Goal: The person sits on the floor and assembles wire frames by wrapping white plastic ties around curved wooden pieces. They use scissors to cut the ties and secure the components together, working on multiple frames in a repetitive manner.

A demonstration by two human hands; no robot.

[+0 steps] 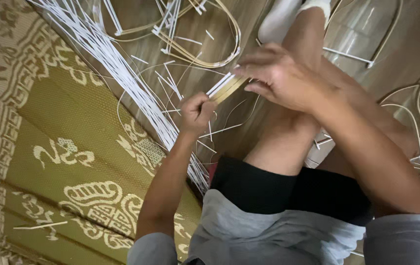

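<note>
Two hands, left (197, 114) and right (278, 73), each grip closed on one strip bundle (226, 87).

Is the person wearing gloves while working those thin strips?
No, both the left hand and the right hand are bare as they grip the short bundle of flat strips between them.

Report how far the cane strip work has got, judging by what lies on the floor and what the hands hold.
Done, it seems: several bent cane hoops lie on the wooden floor. In hand: the left hand and right hand pinch a small bundle of white and tan strips between them. Left: a long sheaf of loose white strips beside the patterned green mat, apparently unworked.
</note>
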